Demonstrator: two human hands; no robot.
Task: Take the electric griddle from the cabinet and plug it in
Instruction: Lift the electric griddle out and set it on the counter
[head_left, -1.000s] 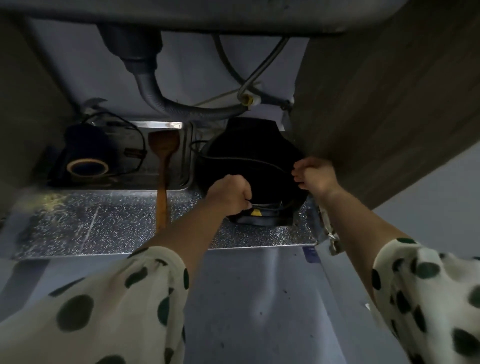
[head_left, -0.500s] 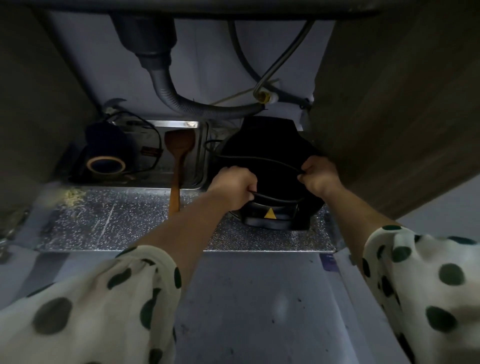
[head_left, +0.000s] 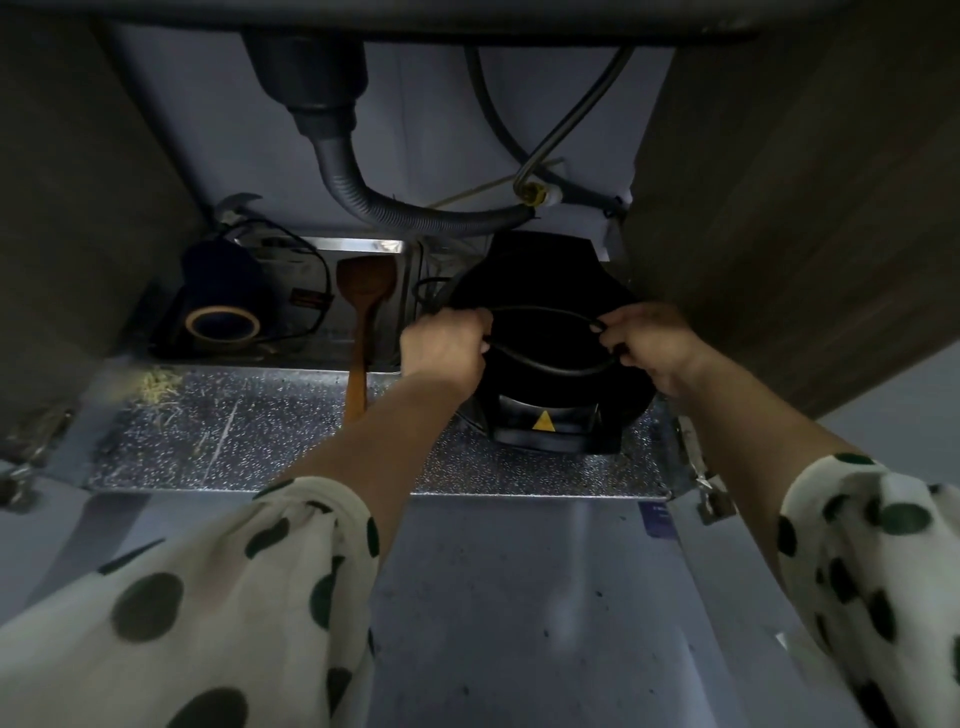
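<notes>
Only a yellow triangle sign (head_left: 544, 421) on the griddle (head_left: 540, 291).

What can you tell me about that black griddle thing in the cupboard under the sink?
The electric griddle is a round, black, smooth-looking appliance sitting at the right of the cabinet floor, under the grey drain hose. Its near side has a handle block bearing a yellow triangle label. A black cord loops across its lid. The left hand and right hand each grip the cord at the griddle's sides.
</notes>
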